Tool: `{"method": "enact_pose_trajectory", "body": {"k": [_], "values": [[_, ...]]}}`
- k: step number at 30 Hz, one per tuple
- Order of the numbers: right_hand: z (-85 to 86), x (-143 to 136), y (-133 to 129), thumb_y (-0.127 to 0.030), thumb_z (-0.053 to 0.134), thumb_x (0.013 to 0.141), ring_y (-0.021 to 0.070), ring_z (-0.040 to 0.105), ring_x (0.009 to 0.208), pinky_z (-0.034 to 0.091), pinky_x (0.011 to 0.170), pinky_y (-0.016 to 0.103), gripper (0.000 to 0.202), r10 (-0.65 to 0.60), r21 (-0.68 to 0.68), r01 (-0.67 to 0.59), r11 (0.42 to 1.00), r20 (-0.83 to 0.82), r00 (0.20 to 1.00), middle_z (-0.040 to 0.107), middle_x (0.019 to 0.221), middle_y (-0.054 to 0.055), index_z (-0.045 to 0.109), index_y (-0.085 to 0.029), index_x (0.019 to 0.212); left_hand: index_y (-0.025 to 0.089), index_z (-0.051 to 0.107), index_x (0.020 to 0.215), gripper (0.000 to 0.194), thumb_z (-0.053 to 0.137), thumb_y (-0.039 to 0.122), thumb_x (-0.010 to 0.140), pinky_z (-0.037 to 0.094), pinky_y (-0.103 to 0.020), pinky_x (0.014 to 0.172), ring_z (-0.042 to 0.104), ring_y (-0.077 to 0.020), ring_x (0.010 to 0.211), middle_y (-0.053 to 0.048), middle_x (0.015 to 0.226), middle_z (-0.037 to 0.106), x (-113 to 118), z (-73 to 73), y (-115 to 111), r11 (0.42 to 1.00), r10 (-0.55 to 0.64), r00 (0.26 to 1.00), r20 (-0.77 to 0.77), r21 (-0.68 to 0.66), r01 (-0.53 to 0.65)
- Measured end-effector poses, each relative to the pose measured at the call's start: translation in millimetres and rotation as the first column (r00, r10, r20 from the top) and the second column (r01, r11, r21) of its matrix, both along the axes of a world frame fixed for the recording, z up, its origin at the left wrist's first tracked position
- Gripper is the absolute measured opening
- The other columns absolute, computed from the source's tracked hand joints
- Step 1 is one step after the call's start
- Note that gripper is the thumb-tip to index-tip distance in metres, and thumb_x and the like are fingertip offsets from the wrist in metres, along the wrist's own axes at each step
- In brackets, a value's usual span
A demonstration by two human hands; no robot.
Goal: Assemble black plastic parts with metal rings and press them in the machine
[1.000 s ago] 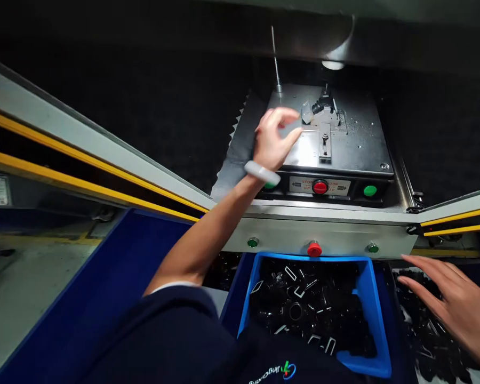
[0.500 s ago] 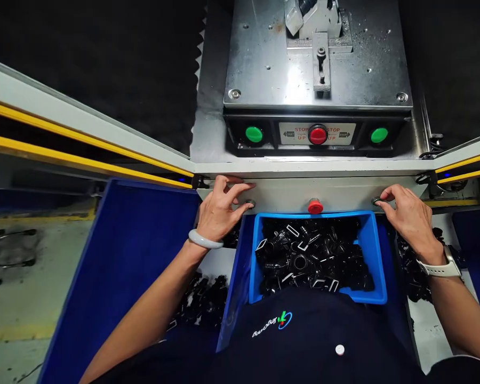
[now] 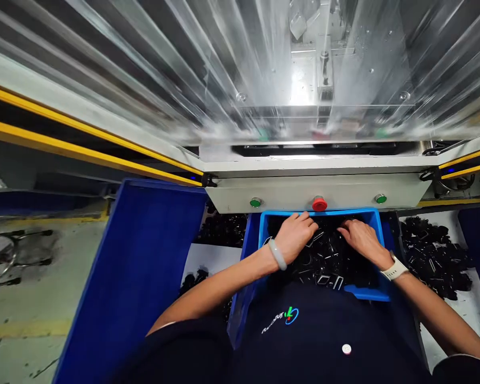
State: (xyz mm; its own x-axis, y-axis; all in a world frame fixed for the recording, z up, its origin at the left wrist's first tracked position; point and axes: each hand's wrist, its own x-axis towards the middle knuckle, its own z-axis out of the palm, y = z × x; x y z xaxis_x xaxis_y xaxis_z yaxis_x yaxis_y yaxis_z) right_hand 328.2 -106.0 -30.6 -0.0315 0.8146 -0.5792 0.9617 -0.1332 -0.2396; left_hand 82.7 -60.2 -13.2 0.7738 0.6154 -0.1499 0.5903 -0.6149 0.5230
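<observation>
Left side: pale floor (image 3: 70, 266) crossed by yellow line (image 3: 32, 327); wheeled base (image 3: 0, 258) with metal ring stands there, partly out of view. Blue panel (image 3: 140, 266) to its right. Yellow strips (image 3: 84, 151) slant above panel.

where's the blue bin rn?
Head view, lower half, right of centre: the blue bin sits just below the red button in the picture, left hand and right hand over its black parts.

The person's left hand (image 3: 294, 234) and right hand (image 3: 360, 237) among black parts (image 3: 330, 258) in a blue bin (image 3: 368, 294); above, a transparent curtain (image 3: 144, 64).
</observation>
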Motion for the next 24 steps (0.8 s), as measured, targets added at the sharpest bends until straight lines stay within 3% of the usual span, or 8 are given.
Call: {"method": "enact_pose_trajectory", "body": {"k": [2,5,12,16,18,20,21,24], "values": [[-9.9,-4,4,-0.040,0.053,0.105,0.0302,0.072,0.110,0.050,0.081,0.034,0.033,-0.027,-0.023,0.027,0.999,-0.015,1.000,0.076,0.117,0.015,0.074,-0.018,0.118,0.014,0.072,0.100,0.027,0.048,0.002,0.096,0.050,-0.039,0.088,0.064,-0.0266,0.096,-0.013,0.093,0.074,12,-7.0,-1,0.999,-0.046,0.995,-0.090,-0.012,0.045],[-14.1,-3,7,-0.040,0.054,0.104,0.0291,0.072,0.114,0.050,0.083,0.034,0.030,-0.077,-0.064,0.074,0.995,-0.049,0.996,0.078,0.117,0.011,0.075,-0.021,0.117,0.013,0.071,0.104,0.028,0.048,0.002,0.096,0.050,-0.040,0.090,0.063,-0.0266,0.096,-0.014,0.095,0.072,15,-13.6,-2,0.998,-0.055,0.993,-0.103,-0.010,0.055],[-9.5,-4,8,-0.037,0.055,0.101,0.0270,0.072,0.112,0.048,0.083,0.033,0.028,-0.173,-0.119,0.157,0.980,-0.146,0.974,0.079,0.115,0.009,0.073,-0.021,0.115,0.016,0.064,0.115,0.035,0.046,-0.002,0.092,0.054,-0.032,0.081,0.061,-0.0184,0.084,-0.010,0.110,0.063,1,-26.1,-4,0.985,-0.023,0.990,0.137,-0.166,0.046],[-9.8,-3,7,-0.032,0.055,0.098,0.0247,0.072,0.104,0.047,0.081,0.032,0.022,-0.212,-0.096,0.196,0.976,-0.211,0.954,0.078,0.108,0.008,0.070,-0.020,0.110,0.017,0.064,0.113,0.031,0.048,0.000,0.092,0.056,-0.036,0.089,0.062,-0.0203,0.097,-0.011,0.113,0.061,-4,-17.4,-4,0.969,0.009,0.958,0.287,-0.240,0.063],[-8.4,-1,5,-0.031,0.056,0.097,0.0228,0.071,0.100,0.047,0.082,0.031,0.019,-0.229,-0.070,0.219,0.973,-0.251,0.940,0.077,0.105,0.008,0.068,-0.020,0.105,0.018,0.066,0.114,0.028,0.049,0.005,0.097,0.055,-0.041,0.098,0.062,-0.0221,0.108,-0.012,0.114,0.062,-6,-4.3,-3,0.949,0.117,0.913,0.391,-0.314,0.013],[-4.9,2,1,-0.032,0.055,0.097,0.0211,0.069,0.099,0.048,0.083,0.031,0.016,-0.239,-0.035,0.240,0.970,-0.307,0.921,0.075,0.106,0.008,0.064,-0.020,0.102,0.020,0.070,0.116,0.023,0.052,0.018,0.103,0.054,-0.040,0.100,0.064,-0.0221,0.110,-0.012,0.115,0.066,-8,10.5,-3,0.873,0.323,0.830,0.454,-0.482,-0.076],[-2.6,3,-2,-0.033,0.053,0.098,0.0202,0.069,0.097,0.049,0.083,0.030,0.017,-0.241,-0.022,0.248,0.968,-0.338,0.910,0.073,0.106,0.008,0.061,-0.020,0.103,0.020,0.072,0.117,0.022,0.054,0.026,0.105,0.056,-0.039,0.097,0.065,-0.0219,0.108,-0.011,0.115,0.067,-9,16.7,-2,0.789,0.456,0.767,0.452,-0.604,-0.113],[5.7,7,-10,-0.040,0.043,0.104,0.0163,0.068,0.086,0.052,0.077,0.028,0.023,-0.260,-0.010,0.285,0.958,-0.445,0.857,0.069,0.099,0.005,0.054,-0.021,0.108,0.020,0.076,0.112,0.034,0.065,0.050,0.101,0.059,-0.035,0.084,0.069,-0.0213,0.099,-0.010,0.110,0.072,-12,25.9,-1,0.380,0.796,0.536,0.281,-0.921,-0.082]]}}
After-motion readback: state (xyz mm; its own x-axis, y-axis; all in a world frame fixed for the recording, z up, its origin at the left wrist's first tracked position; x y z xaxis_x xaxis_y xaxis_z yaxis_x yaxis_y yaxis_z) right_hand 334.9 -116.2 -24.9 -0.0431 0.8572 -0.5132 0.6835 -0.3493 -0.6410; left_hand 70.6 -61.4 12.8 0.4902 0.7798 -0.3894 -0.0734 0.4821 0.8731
